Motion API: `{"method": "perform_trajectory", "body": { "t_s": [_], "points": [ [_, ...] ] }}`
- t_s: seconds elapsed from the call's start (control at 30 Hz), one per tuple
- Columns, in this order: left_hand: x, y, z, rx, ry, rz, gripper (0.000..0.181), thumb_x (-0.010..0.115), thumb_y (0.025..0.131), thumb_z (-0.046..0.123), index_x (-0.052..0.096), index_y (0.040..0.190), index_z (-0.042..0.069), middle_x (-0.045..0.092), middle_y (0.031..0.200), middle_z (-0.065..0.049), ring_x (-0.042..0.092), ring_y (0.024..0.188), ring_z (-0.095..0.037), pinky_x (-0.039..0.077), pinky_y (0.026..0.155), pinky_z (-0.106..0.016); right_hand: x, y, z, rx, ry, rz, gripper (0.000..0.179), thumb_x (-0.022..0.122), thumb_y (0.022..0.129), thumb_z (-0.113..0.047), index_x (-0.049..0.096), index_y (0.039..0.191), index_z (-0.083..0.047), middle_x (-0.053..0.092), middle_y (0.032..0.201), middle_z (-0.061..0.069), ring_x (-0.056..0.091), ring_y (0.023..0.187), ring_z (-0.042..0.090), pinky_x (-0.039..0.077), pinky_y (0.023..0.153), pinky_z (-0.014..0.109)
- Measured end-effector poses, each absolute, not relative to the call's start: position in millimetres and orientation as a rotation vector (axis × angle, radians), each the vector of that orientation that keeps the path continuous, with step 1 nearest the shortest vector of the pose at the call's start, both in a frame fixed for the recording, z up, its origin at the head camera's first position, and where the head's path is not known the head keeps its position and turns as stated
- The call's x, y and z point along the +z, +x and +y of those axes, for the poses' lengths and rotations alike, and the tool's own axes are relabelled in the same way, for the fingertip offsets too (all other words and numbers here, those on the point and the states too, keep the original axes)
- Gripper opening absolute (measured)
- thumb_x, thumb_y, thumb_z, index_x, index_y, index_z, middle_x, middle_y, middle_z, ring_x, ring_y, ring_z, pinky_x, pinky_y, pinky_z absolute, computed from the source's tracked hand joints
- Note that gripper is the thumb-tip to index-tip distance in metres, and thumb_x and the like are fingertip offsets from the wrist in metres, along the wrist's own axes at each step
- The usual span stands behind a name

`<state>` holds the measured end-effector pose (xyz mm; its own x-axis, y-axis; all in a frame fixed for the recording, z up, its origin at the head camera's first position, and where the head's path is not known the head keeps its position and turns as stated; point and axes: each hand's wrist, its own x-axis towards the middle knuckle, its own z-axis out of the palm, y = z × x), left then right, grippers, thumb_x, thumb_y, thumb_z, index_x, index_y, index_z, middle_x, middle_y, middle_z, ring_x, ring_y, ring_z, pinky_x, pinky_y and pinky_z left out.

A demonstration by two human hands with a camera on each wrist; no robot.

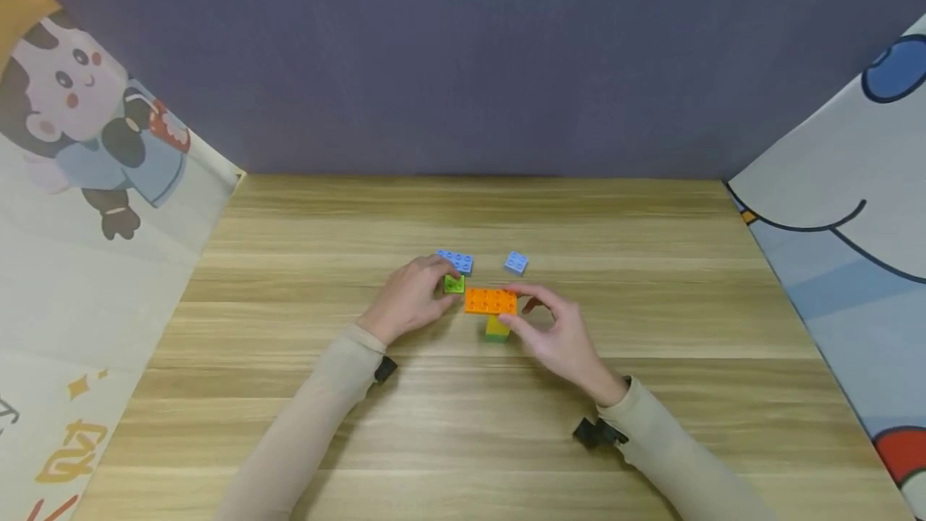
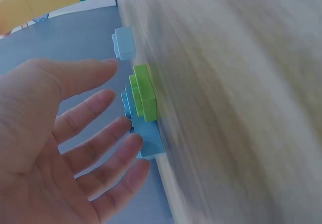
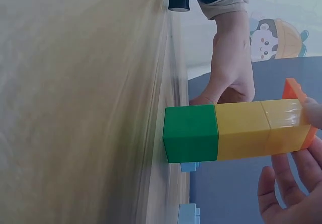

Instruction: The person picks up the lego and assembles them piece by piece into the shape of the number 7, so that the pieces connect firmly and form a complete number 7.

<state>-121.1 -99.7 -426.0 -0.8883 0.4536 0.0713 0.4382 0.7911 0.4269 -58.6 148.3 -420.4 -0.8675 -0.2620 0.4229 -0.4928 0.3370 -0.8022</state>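
A toy-brick tower stands upright, with a green brick [image 3: 190, 134] at its base, two yellow bricks [image 3: 242, 131] above and a long orange brick [image 1: 485, 301] across the top. My right hand [image 1: 559, 338] pinches the right end of that orange brick between thumb and fingers. To the tower's left, my left hand [image 1: 408, 301] hovers by a small light green brick [image 2: 144, 94], its fingers extended and spread apart from it. Behind the light green one lies a long blue brick [image 1: 456, 261], partly covered by the left fingers in the head view.
A small blue brick [image 1: 516, 263] lies beyond the tower, right of the long blue one. The wooden table [image 1: 463, 441] meets a dark panel [image 1: 463, 63] at the back, and printed panels flank both sides. Each wrist carries a black device.
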Motion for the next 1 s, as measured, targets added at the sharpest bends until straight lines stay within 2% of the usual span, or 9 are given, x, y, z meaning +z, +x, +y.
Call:
{"method": "perform_trajectory", "body": {
  "t_s": [0.17, 0.3, 0.47, 0.77, 1.0],
  "points": [
    [-425.6, -122.7, -96.8, 0.660, 0.727, 2.951, 0.034, 0.078, 0.086, 0.031, 0.070, 0.115, 0.015, 0.068, 0.123, -0.003, 0.063, 0.113, -0.025, 0.053, 0.099, -0.043, -419.8, -62.3, 150.3, 1.590, 0.678, -2.391, 0.037, 0.079, 0.084, -0.008, 0.069, 0.119, -0.011, 0.073, 0.117, 0.005, 0.063, 0.095, 0.011, 0.056, 0.077, 0.031],
    [-426.2, -123.8, -95.7, 0.641, 0.703, 2.940, 0.037, 0.078, 0.086, 0.030, 0.069, 0.118, 0.014, 0.068, 0.121, -0.004, 0.064, 0.109, -0.024, 0.054, 0.097, -0.042, -420.7, -62.7, 151.7, 1.615, 0.689, -2.393, 0.035, 0.078, 0.085, -0.011, 0.069, 0.119, -0.013, 0.073, 0.117, 0.004, 0.063, 0.092, 0.012, 0.056, 0.076, 0.032],
    [-429.0, -125.1, -95.6, 0.595, 0.671, 2.903, 0.044, 0.076, 0.087, 0.034, 0.066, 0.125, 0.013, 0.068, 0.126, -0.006, 0.063, 0.115, -0.025, 0.052, 0.101, -0.043, -420.8, -62.3, 151.7, 1.633, 0.690, -2.396, 0.036, 0.077, 0.086, -0.010, 0.069, 0.121, -0.014, 0.072, 0.118, 0.004, 0.063, 0.094, 0.013, 0.056, 0.075, 0.034],
    [-428.5, -125.3, -92.8, 0.461, 0.691, 2.930, 0.050, 0.075, 0.088, 0.034, 0.063, 0.132, 0.011, 0.065, 0.131, -0.010, 0.063, 0.115, -0.027, 0.053, 0.100, -0.043, -420.0, -63.2, 151.7, 1.662, 0.709, -2.388, 0.038, 0.077, 0.086, -0.009, 0.068, 0.122, -0.012, 0.072, 0.120, 0.006, 0.065, 0.096, 0.016, 0.057, 0.075, 0.028],
    [-428.8, -123.6, -90.4, 0.415, 0.700, 2.945, 0.043, 0.074, 0.090, 0.032, 0.067, 0.127, 0.013, 0.067, 0.128, -0.008, 0.064, 0.111, -0.025, 0.054, 0.096, -0.040, -417.6, -62.7, 151.5, 1.656, 0.676, -2.433, 0.039, 0.078, 0.085, -0.007, 0.068, 0.122, -0.012, 0.071, 0.120, 0.006, 0.064, 0.099, 0.010, 0.057, 0.077, 0.027]
  ]
}}
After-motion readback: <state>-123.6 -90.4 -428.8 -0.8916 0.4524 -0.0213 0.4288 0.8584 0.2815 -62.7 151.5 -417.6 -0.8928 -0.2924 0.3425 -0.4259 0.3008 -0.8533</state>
